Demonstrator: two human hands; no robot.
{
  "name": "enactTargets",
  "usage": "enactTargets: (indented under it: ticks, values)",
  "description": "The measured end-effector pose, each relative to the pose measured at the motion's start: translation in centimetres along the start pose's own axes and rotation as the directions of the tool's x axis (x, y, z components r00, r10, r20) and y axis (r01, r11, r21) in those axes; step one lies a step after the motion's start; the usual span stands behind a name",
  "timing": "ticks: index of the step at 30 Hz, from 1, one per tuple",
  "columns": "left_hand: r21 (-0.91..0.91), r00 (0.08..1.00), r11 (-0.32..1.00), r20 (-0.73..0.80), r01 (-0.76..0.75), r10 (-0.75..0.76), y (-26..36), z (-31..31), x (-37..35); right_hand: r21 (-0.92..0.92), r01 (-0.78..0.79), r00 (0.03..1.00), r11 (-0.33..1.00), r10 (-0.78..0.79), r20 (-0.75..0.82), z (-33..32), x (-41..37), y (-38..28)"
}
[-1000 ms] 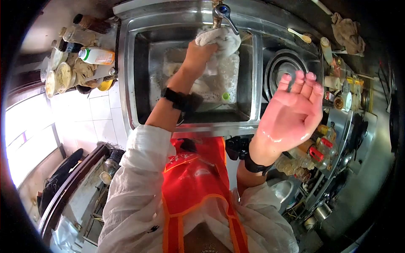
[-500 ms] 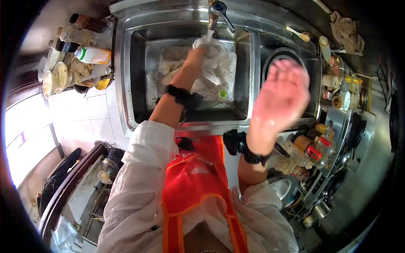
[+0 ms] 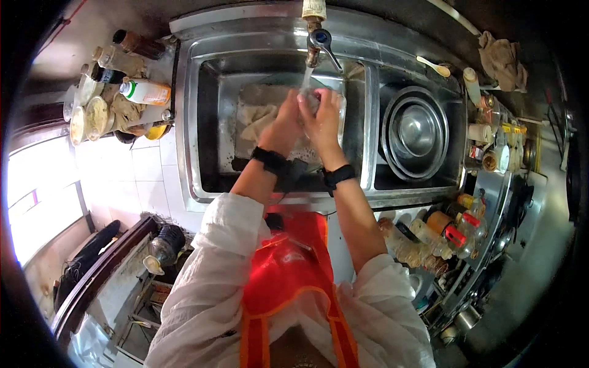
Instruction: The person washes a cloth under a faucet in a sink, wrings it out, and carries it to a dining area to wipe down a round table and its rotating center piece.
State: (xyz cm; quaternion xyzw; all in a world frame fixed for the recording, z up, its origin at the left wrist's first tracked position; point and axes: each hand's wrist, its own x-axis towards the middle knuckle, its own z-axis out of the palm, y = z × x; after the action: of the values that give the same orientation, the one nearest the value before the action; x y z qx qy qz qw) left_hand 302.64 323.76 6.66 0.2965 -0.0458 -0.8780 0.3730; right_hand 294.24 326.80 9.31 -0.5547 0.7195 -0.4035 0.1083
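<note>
My left hand (image 3: 283, 126) and my right hand (image 3: 323, 122) meet under the water stream (image 3: 307, 76), in the left sink basin (image 3: 208, 122). Both have their fingers curled inward, close together. A small greyish patch shows between them, but the fingers cover most of it and I cannot make out what it is. Below the hands stands a shallow, pale tub (image 3: 251, 95) with sudsy water. A beige cloth (image 3: 257, 119) lies bunched in it, left of my left hand. Above, the faucet (image 3: 313, 46) is running.
Nested metal bowls (image 3: 419, 126) sit in the right basin. Bottles and jars, including a white bottle with an orange label (image 3: 146, 92), crowd the left ledge. Several plastic bottles (image 3: 432, 236) stand at the lower right. A spoon (image 3: 434, 65) lies behind the right basin.
My right hand has come from above the right basin to my left hand under the water. The white cloth my left hand was on is now mostly out of sight. The view has shifted slightly.
</note>
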Motion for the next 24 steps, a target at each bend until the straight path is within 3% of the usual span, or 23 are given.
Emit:
enactTargets:
  ticks: [2,3,5,6,7,8,9,10,12,13,14,15,16,17,18,20,22,24]
  values:
    - [0.060,0.996,0.998,-0.090,0.012,-0.006,0.4,1.6,-0.4,0.047,-0.042,0.993,0.998,0.037,0.113,0.0,0.0,0.1]
    - [0.120,0.984,0.992,-0.179,0.034,-0.012,0.4,2.0,-0.4,0.048,-0.041,0.993,0.998,0.036,0.114,0.2,0.0,0.2]
    - [0.177,0.977,0.983,-0.211,0.046,-0.008,0.4,1.8,-0.1,-0.032,0.120,0.993,0.992,-0.119,0.015,0.3,0.1,0.0]
    - [0.233,0.970,0.971,-0.244,0.060,-0.001,0.4,1.6,-0.1,-0.028,0.121,0.993,0.992,-0.120,0.017,0.2,0.1,-0.2]
    - [0.235,0.969,0.970,-0.245,0.057,0.003,0.4,1.5,0.0,-0.048,0.075,0.991,0.996,-0.069,0.118,-0.1,0.1,-0.4]
    - [0.195,0.935,0.975,-0.354,0.102,-0.027,0.3,1.7,0.2,-0.074,0.032,0.977,0.997,-0.016,0.214,-0.4,0.3,-0.6]
    - [0.150,0.888,0.978,-0.455,0.143,-0.060,0.2,1.5,0.6,-0.072,0.036,0.977,0.997,-0.020,0.211,-0.3,0.4,-0.4]
    - [0.152,0.891,0.979,-0.451,0.139,-0.056,-0.1,-0.1,1.0,-0.052,0.068,0.969,0.996,-0.053,0.243,0.0,0.5,0.2]
    - [0.047,0.980,0.995,-0.183,0.093,-0.083,-1.3,-5.3,2.5,-0.030,0.103,0.958,0.994,-0.092,0.272,0.5,0.6,1.1]
    - [0.049,0.981,0.995,-0.179,0.090,-0.080,-1.3,-4.3,1.8,0.009,0.025,0.945,1.000,-0.027,0.326,0.7,0.8,1.5]
    - [0.308,0.976,0.951,-0.199,-0.028,0.093,-1.3,-2.4,0.6,0.044,-0.054,0.924,0.998,0.033,0.382,0.7,1.1,1.8]
    - [0.546,0.949,0.827,-0.173,-0.131,0.265,-1.1,-1.1,-0.1,0.044,-0.048,0.925,0.998,0.028,0.378,0.5,1.3,2.5]
    - [0.546,0.949,0.827,-0.169,-0.137,0.268,-0.3,-0.3,-0.4,0.140,-0.180,0.900,0.974,0.106,0.423,0.1,1.6,3.4]
    - [0.372,0.981,0.927,-0.166,-0.033,0.102,0.5,0.0,-0.3,0.226,-0.311,0.863,0.923,0.175,0.474,-0.6,2.0,3.6]
    - [0.190,0.990,0.978,-0.128,0.089,-0.065,1.2,0.3,-0.2,0.226,-0.305,0.866,0.925,0.170,0.469,-1.3,2.2,3.8]
    - [0.111,0.986,0.984,-0.108,0.138,-0.126,2.2,1.1,0.3,0.348,-0.259,0.941,0.901,0.155,0.300,-2.9,2.7,3.9]
    - [0.034,0.978,0.980,-0.079,0.198,-0.195,2.3,0.2,1.8,0.309,-0.264,0.947,0.914,0.185,0.262,-3.7,3.0,4.1]
    - [0.424,0.978,0.881,0.104,-0.208,0.181,2.3,0.1,2.4,0.313,-0.265,0.949,0.912,0.189,0.252,-4.7,3.3,2.8]
